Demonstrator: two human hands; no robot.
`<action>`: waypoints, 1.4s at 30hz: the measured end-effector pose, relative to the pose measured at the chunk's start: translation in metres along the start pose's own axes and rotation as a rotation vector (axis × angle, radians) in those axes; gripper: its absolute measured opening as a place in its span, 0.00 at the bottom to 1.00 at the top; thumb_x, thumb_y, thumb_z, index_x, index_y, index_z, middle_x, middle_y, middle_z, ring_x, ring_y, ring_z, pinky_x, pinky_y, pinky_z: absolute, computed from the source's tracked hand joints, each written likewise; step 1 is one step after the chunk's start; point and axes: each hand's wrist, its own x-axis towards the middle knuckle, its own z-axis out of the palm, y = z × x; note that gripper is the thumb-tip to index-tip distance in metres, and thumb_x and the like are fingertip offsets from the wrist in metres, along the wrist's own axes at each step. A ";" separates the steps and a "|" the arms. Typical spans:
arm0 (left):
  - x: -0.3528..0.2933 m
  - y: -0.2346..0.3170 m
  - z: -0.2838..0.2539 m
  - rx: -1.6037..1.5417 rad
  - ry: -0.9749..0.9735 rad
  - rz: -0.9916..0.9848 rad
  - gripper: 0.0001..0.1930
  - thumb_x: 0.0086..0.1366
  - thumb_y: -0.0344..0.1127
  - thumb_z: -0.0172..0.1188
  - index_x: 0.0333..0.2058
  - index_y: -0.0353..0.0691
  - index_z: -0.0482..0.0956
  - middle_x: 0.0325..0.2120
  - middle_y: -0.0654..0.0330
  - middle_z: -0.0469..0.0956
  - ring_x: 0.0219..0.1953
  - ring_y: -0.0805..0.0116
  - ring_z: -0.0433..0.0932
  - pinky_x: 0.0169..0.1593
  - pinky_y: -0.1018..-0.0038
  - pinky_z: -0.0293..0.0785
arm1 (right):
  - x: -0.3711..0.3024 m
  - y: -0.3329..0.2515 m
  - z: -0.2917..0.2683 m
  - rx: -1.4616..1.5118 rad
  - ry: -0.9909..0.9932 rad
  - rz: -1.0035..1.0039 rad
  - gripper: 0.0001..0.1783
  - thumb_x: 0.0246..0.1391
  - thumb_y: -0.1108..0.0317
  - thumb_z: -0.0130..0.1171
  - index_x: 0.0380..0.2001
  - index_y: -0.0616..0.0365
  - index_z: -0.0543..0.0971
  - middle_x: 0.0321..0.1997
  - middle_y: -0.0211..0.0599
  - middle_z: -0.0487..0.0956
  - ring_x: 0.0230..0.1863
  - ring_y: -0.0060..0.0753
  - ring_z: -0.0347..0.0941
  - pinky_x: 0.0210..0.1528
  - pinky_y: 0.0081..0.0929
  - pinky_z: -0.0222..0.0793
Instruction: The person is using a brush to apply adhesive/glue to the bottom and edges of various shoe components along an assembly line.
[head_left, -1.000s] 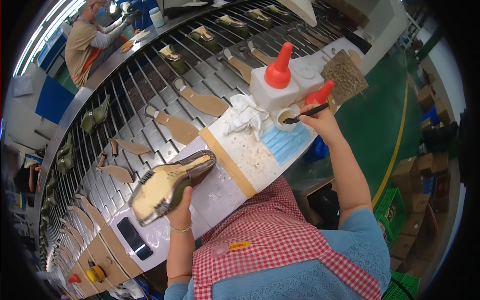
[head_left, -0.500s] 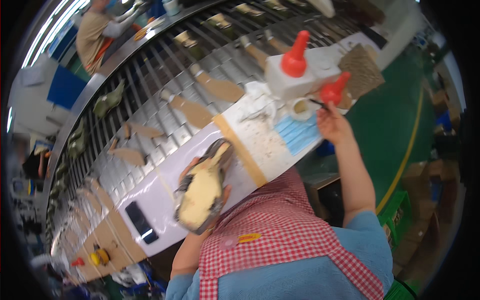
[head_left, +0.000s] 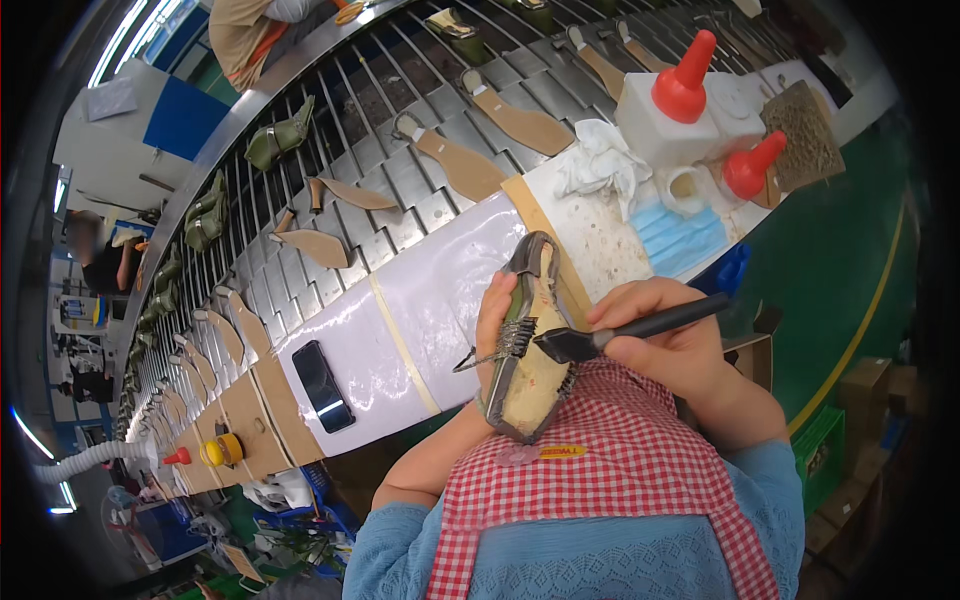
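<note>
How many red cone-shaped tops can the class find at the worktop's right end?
2: one red top sits on the white bottle; the second red top is lower right, beside the open white pot. Others may be hidden.

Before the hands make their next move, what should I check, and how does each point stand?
1. Shoe upper held: ok; the left hand grips its side, pale underside showing.
2. Brush held: ok; the right hand has its black handle, with the tip over the underside.
3. Bristles loaded: cannot tell; they look uniformly dark.
4. Cord tidy: not ok; a loop sticks out beside the left fingers.
5. White pot open: ok; it stands by the blue face mask.
6. Smartphone apart from the shoe: ok.
</note>
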 end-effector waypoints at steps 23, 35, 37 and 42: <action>-0.025 -0.036 0.009 -0.453 0.014 0.021 0.41 0.57 0.23 0.62 0.64 0.41 0.46 0.59 0.47 0.58 0.58 0.58 0.66 0.59 0.65 0.67 | 0.000 0.012 0.024 -0.404 0.035 -0.210 0.11 0.39 0.76 0.68 0.29 0.61 0.77 0.30 0.41 0.78 0.34 0.42 0.77 0.35 0.29 0.72; -0.023 -0.024 -0.002 -0.391 -0.021 0.060 0.42 0.57 0.26 0.64 0.64 0.42 0.45 0.60 0.50 0.56 0.60 0.59 0.63 0.61 0.66 0.64 | 0.001 0.000 0.033 -0.585 -0.093 -0.390 0.11 0.38 0.76 0.68 0.27 0.60 0.77 0.27 0.39 0.77 0.33 0.42 0.78 0.34 0.31 0.73; -0.030 -0.037 -0.003 -0.404 -0.041 0.008 0.43 0.56 0.28 0.65 0.64 0.42 0.46 0.62 0.51 0.52 0.61 0.58 0.62 0.62 0.65 0.63 | 0.002 -0.003 0.033 -0.578 -0.089 -0.371 0.11 0.38 0.76 0.68 0.27 0.60 0.77 0.27 0.39 0.78 0.33 0.42 0.78 0.34 0.31 0.73; -0.018 -0.025 -0.001 -0.247 0.055 0.152 0.40 0.55 0.29 0.66 0.62 0.41 0.50 0.61 0.52 0.55 0.60 0.59 0.62 0.62 0.66 0.62 | 0.003 -0.003 0.034 -0.635 -0.068 -0.363 0.11 0.38 0.75 0.68 0.27 0.60 0.77 0.28 0.40 0.78 0.34 0.42 0.78 0.35 0.31 0.72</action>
